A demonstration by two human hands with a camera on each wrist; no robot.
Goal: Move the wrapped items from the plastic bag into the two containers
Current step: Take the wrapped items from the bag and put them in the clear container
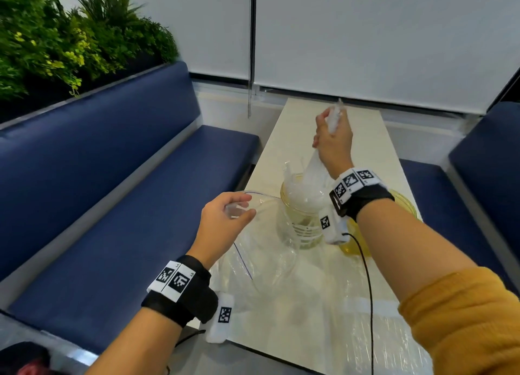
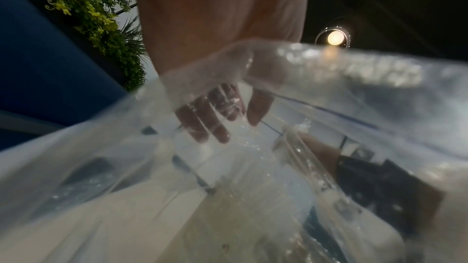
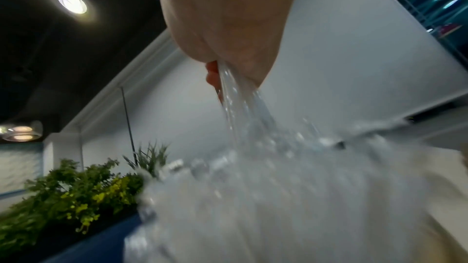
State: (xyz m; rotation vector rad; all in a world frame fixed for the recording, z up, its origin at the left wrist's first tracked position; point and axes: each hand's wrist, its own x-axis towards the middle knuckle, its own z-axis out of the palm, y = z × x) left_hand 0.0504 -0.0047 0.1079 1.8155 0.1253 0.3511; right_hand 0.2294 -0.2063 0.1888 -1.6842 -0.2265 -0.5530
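My left hand [image 1: 225,219] pinches the open rim of a clear plastic bag [image 1: 261,267] that lies on the near part of the table; in the left wrist view its fingers [image 2: 202,125] show through the bag film [image 2: 329,87]. Further out, my right hand [image 1: 333,141] grips a bundle of clear-wrapped white items [image 1: 315,166] above a tall yellowish see-through container [image 1: 304,231], which holds several wrapped items. The bundle's lower end reaches the container's mouth. A second yellow container [image 1: 351,248] sits just right of it, mostly hidden by my right forearm. The right wrist view shows that fist [image 3: 228,27] closed on the wrappers [image 3: 235,95].
The narrow cream table [image 1: 365,138] runs away from me between two blue benches, one left [image 1: 112,177] and one right [image 1: 478,205]. Green plants [image 1: 56,36] stand behind the left bench. A blind cord [image 1: 249,93] hangs at the far wall. A black cable [image 1: 368,290] trails from my right wrist.
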